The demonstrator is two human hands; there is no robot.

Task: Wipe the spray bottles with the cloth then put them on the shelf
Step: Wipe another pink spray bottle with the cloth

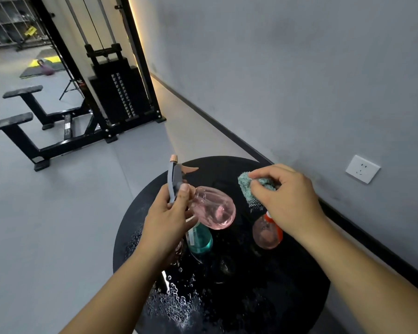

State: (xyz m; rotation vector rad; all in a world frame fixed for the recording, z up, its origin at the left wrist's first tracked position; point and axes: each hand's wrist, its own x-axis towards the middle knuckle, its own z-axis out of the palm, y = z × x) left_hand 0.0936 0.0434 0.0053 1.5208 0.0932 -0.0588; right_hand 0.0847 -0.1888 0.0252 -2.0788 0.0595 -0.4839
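Pink clear plastic is what the left hand (169,213) holds: a round-bellied pink spray bottle (214,208), gripped at its neck just under the grey spray head (173,183), with the thumb on top and the other fingers curled around from below. The bottle is lifted off the table and tilted, its belly turned toward the right hand, probably so that the side to be wiped is offered to the cloth.

Just beside that belly, and not yet touching it, the right hand (287,196) pinches a bunched teal cloth (247,186) between thumb and fingertips; the fingers are curled around it, and a loose corner hangs below the hand. I judge that the wiping of this bottle is about to start, or is between two strokes.

Under the left hand stands a teal bottle (200,239), partly hidden by the wrist. Under the right hand stands another pinkish bottle with an orange-red top (267,233). Both wait on the round black table (299,297), which carries many water drops (176,302) near the left forearm, so the bottles may be wet and slippery.

A shelf for the bottles is not visible near the hands; far beyond the left hand there is a black weight machine (121,92).
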